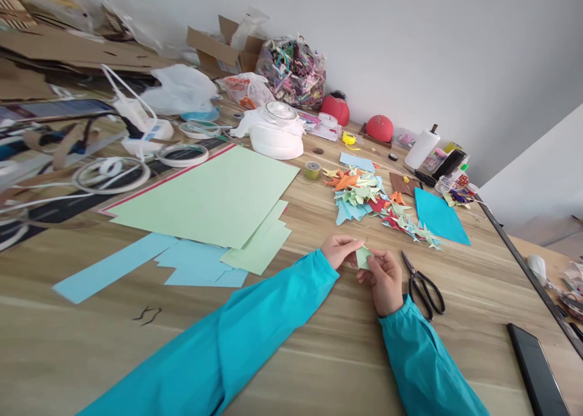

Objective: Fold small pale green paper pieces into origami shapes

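Note:
Between my two hands is a small folded piece of light green paper (363, 258), held just above the wooden table. My left hand (337, 250) pinches its upper left edge with thumb and fingers. On its right side, my right hand (382, 277) grips it between thumb and fingers. Black-handled scissors (423, 285) lie open beside my right hand. Beyond my hands sits a pile of folded paper cranes (359, 191) in orange, green, blue and red. Large green paper sheets (209, 191) lie to the left, with blue paper pieces (195, 261) partly under them.
A black phone (535, 367) lies at the right edge. A turquoise sheet (441, 215) is beyond the scissors. Farther back are a white wrapped bundle (276, 138), red domes (379, 128), a clear bag of colourful items (294, 70) and a power strip (148, 138) with cables.

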### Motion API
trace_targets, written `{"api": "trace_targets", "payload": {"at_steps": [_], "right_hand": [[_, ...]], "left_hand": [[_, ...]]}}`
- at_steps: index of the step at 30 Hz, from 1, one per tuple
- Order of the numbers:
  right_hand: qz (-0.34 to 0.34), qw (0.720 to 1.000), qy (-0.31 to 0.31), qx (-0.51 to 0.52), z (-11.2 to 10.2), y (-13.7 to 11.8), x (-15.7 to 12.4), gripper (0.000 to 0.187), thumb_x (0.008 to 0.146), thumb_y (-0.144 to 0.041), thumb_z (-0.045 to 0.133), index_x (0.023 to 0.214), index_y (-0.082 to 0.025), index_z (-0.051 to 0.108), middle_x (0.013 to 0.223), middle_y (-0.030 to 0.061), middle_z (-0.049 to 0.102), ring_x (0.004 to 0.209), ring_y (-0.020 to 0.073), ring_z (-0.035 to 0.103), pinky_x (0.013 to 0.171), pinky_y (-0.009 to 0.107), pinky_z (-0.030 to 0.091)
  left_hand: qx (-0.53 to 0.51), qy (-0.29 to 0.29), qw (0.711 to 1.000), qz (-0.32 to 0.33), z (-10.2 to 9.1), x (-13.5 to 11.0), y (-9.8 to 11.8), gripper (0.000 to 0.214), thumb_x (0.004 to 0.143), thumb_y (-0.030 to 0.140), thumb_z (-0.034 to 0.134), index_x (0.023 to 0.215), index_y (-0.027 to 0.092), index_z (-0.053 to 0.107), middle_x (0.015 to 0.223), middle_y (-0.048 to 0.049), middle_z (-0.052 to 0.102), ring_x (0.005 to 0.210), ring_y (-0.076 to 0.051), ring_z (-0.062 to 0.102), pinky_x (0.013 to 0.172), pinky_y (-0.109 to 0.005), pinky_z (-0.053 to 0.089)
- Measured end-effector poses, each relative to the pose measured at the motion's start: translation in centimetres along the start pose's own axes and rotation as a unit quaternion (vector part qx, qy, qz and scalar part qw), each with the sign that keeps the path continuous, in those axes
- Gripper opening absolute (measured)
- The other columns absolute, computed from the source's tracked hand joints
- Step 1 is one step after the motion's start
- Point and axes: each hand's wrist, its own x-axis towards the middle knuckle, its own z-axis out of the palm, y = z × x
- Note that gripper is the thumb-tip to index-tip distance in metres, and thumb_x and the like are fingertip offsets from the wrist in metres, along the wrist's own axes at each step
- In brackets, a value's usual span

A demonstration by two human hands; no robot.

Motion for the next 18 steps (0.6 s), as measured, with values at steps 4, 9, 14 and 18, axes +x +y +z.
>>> {"api": "trace_targets", "payload": {"at_steps": [4,9,14,18], "right_hand": [[-0.033,0.997,0.004,-0.072,0.46,-0.17,-0.26,0.025,0.073,-0.038,0.063,0.080,-0.019,0.048,0.057,-0.0034,0.060,0.042,0.0110,0.055,0.040,0.023,0.045],[-0.059,0.990,-0.007,-0.130,0.94,-0.31,-0.72,0.024,0.077,-0.040,0.058,0.082,-0.020,0.047,0.059,-0.0024,0.060,0.045,0.0110,0.055,0.042,0.023,0.045],[-0.051,0.991,0.013,-0.121,0.91,-0.13,-0.66,0.024,0.078,-0.040,0.058,0.079,-0.020,0.044,0.061,-0.0017,0.061,0.046,0.0113,0.056,0.043,0.024,0.046],[-0.041,0.995,0.029,-0.084,0.84,-0.12,-0.50,0.025,0.077,-0.039,0.058,0.079,-0.021,0.041,0.058,-0.0038,0.060,0.044,0.0119,0.056,0.040,0.023,0.045]], "left_hand": [[0.023,0.000,1.000,-0.002,0.11,-0.08,0.17,0.039,0.057,0.048,0.070,0.055,0.011,0.060,0.046,0.0005,0.055,0.043,-0.009,0.050,0.042,-0.021,0.039],[0.058,0.035,0.998,-0.009,0.52,-0.34,0.54,0.041,0.051,0.049,0.073,0.058,0.011,0.061,0.046,0.0008,0.055,0.043,-0.009,0.050,0.041,-0.021,0.039],[0.064,0.019,0.998,0.015,0.68,-0.44,0.68,0.040,0.045,0.044,0.078,0.062,0.010,0.064,0.046,0.0019,0.055,0.040,-0.006,0.045,0.039,-0.019,0.038],[0.036,0.002,0.999,0.011,0.61,-0.46,0.59,0.041,0.045,0.041,0.078,0.068,0.009,0.066,0.050,0.0010,0.058,0.043,-0.007,0.049,0.040,-0.019,0.040]]}}
